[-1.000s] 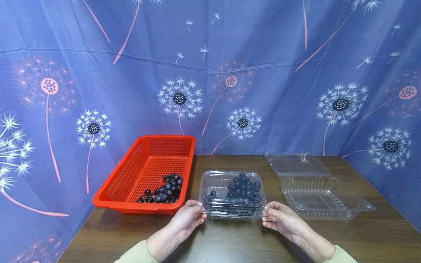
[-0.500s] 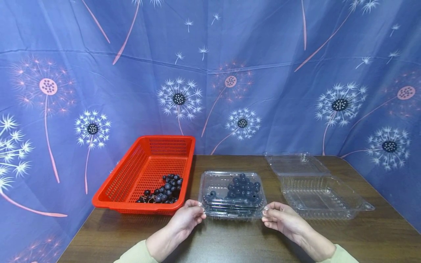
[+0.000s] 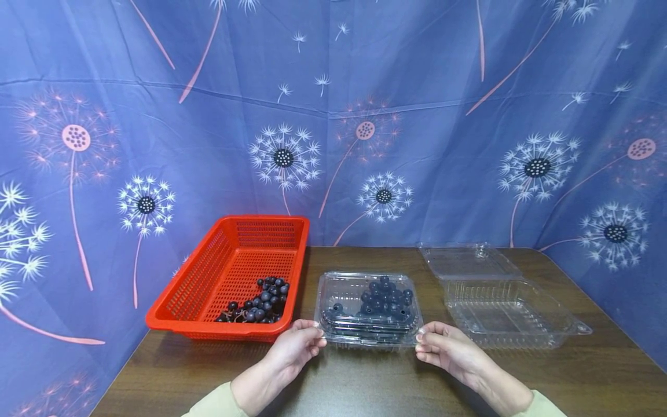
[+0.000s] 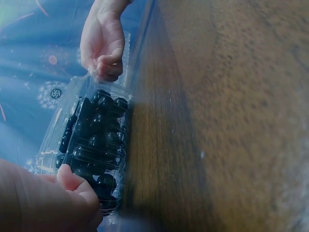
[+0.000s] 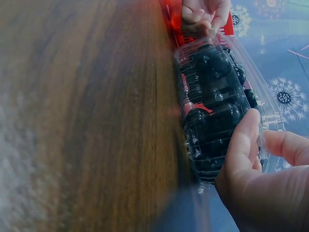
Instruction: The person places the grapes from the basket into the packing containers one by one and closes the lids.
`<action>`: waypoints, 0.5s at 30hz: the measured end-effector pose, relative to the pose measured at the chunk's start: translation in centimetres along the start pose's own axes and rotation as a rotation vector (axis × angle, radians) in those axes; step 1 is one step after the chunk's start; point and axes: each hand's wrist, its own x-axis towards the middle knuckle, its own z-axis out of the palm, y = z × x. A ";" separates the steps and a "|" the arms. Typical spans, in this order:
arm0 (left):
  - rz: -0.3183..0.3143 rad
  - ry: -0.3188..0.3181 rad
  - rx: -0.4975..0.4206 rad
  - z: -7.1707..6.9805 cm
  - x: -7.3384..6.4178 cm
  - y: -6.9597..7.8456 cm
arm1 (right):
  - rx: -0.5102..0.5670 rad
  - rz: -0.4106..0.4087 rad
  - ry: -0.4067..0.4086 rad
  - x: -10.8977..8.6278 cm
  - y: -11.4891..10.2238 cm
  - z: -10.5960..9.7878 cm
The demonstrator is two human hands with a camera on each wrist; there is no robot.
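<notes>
Head view: we see no fresh shift; left hand and right hand pinch the lidded box, lower centre, keeping it steady.

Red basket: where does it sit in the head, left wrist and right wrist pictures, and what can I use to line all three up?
Head: the red basket stands left of centre, in the lower half.
Left wrist: not in this picture.
Right wrist: only part shows, at the top, right of centre, behind the left hand.
Shared landmark: the filled clear box, held between left hand and right hand.
</notes>
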 end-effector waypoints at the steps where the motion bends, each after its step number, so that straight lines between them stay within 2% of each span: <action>1: -0.004 -0.003 0.001 0.0 0.0 0.0 | -0.004 0.001 0.001 0.0 0.0 0.0; 7: -0.030 -0.060 0.014 -0.5 0.0 0.0 | -0.102 -0.015 0.021 -0.2 -0.1 0.1; 12: -0.079 -0.146 0.062 -1.1 -0.3 0.4 | -0.279 -0.047 0.126 -0.5 -0.5 0.6; 15: -0.092 -0.175 0.088 -1.4 -0.5 0.7 | -0.371 -0.083 0.196 -0.6 -0.7 0.9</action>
